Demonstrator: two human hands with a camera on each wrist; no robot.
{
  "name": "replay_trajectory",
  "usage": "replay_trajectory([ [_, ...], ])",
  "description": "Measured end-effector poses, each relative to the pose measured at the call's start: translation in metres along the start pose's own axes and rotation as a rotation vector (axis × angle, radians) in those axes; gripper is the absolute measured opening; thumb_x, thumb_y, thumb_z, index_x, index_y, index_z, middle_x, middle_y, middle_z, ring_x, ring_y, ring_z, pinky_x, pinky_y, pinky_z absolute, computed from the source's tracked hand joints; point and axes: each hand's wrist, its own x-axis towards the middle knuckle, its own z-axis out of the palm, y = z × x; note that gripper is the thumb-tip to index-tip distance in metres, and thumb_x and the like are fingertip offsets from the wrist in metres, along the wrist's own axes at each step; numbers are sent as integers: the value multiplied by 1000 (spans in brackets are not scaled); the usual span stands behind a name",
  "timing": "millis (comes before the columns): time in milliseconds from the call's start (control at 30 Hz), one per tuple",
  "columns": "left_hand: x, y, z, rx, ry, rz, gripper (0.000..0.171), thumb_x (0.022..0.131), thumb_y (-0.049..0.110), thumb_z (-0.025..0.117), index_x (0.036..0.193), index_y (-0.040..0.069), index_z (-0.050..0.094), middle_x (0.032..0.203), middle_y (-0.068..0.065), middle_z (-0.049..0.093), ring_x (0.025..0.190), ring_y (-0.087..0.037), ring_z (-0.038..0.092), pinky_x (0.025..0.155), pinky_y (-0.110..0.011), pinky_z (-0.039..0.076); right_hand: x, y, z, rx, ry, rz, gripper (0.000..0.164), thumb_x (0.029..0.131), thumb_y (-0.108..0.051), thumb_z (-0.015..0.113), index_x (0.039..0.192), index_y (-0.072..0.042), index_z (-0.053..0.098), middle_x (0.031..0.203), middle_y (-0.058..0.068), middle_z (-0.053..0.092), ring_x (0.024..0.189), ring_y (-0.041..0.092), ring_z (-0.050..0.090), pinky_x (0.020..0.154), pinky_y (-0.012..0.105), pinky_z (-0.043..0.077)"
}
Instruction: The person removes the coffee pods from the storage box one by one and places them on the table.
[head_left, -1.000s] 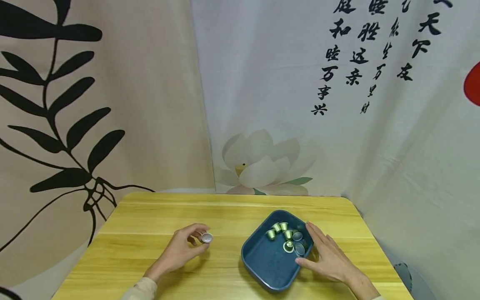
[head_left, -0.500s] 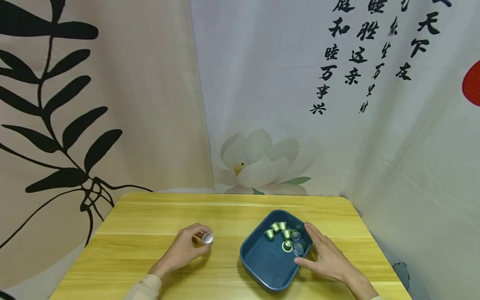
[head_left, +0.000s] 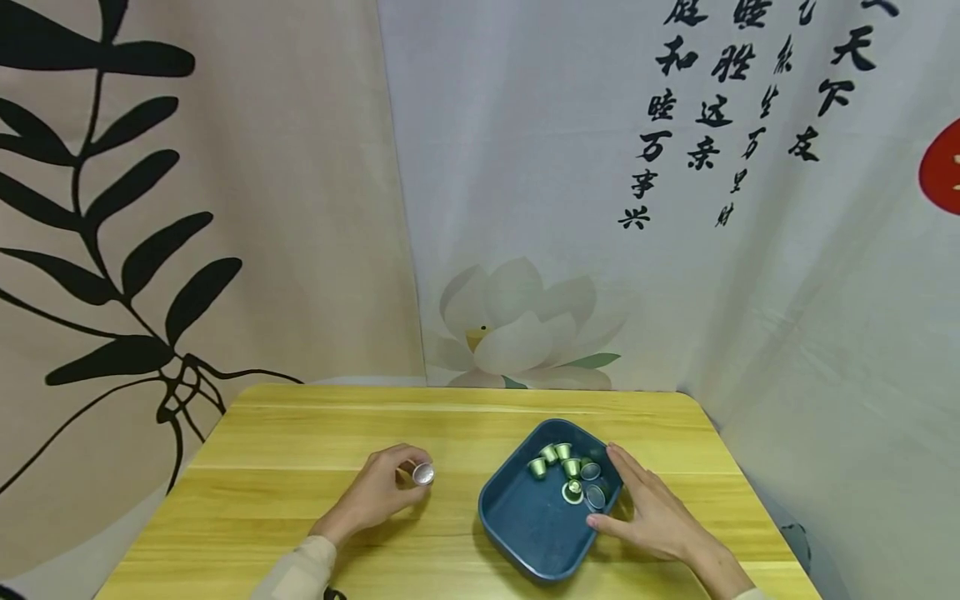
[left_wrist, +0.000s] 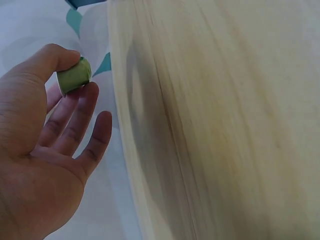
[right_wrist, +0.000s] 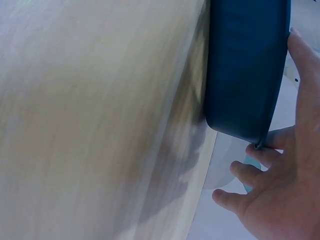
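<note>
In the head view my left hand [head_left: 382, 492] pinches a coffee capsule [head_left: 423, 474] above the table, left of a blue tray [head_left: 536, 533]. The capsule's silver lid faces me. The left wrist view shows its green side [left_wrist: 74, 76] held between thumb and fingertips, the little finger apart from it. My right hand [head_left: 652, 512] touches the tray's right side, its fingers fairly straight. From the right wrist view, the thumb [right_wrist: 300, 50] lies at the rim and the forefinger reaches the tray's corner. Several green capsules [head_left: 572, 468] sit in the tray's far right part, some upside down, some with lids showing.
Everything stands on a light wooden table [head_left: 337, 425]. Behind it hangs a cloth backdrop [head_left: 510, 167] with printed leaves, a lotus and black characters. A small dark object [head_left: 333, 593] shows by the left sleeve at the bottom edge.
My left hand has drifted a little to the right with the capsule, whose silver lid has turned more toward the head camera. The right hand stays at the tray.
</note>
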Motion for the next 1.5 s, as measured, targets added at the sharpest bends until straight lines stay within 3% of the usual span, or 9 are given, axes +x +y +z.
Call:
replay_trajectory([
  [367,12,-10,9,-6,-38,32,28,98,9,88,124,7,77,116,-2,81,103,-17,75,85,-25,66,0,-1,-3,4,-21,7,119,94,-73,80,177,-4,31,185,21,31,163,52,45,128,81,37],
  [600,17,-7,11,5,-63,23,24,98,8,88,119,10,78,113,0,81,102,-16,76,88,-28,66,0,-2,-2,11,-15,3,118,94,-71,81,177,-3,32,185,23,32,163,53,45,126,81,38],
  [1100,20,-8,17,43,-59,2,20,97,11,90,112,17,79,106,6,80,98,-10,74,89,-29,65,0,0,-2,10,-34,19,120,94,-75,79,178,-5,30,186,20,29,165,52,43,128,80,37],
  [1500,20,-6,17,74,-61,-7,21,95,9,90,112,14,80,105,5,80,99,-12,72,90,-31,63,-1,-2,-3,10,-29,15,119,94,-75,79,177,-5,32,186,21,31,163,52,45,128,80,38],
])
